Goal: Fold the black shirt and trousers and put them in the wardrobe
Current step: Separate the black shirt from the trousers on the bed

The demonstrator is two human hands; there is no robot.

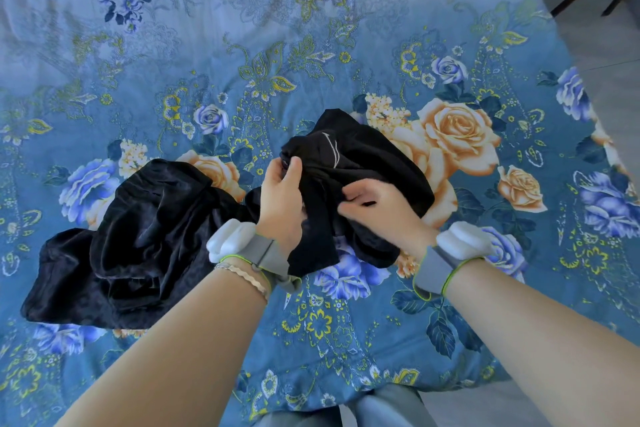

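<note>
From my head camera, looking down at the bed [346, 322] with its blue flowered cover, both black garments lie crumpled. The one under my hands, matte with a thin pale line on it, I take to be the black shirt [363, 156]. The glossier heap to my left [131, 253] I take to be the trousers, though bunched like this I cannot be sure which is which.

The risk I see is that the two heaps touch near my left wrist, so lifting one could drag the other along or off the bed edge. I also cannot find a collar or hem in this bundle, so I may shake it out by the wrong edge and fold it crooked.

My left hand [282, 194] is closed on a bunch of the shirt's upper fabric, thumb pressed over the cloth. My right hand [377, 208] is curled, fingertips pinching a fold lower on the same garment. The wardrobe is not in view.
</note>
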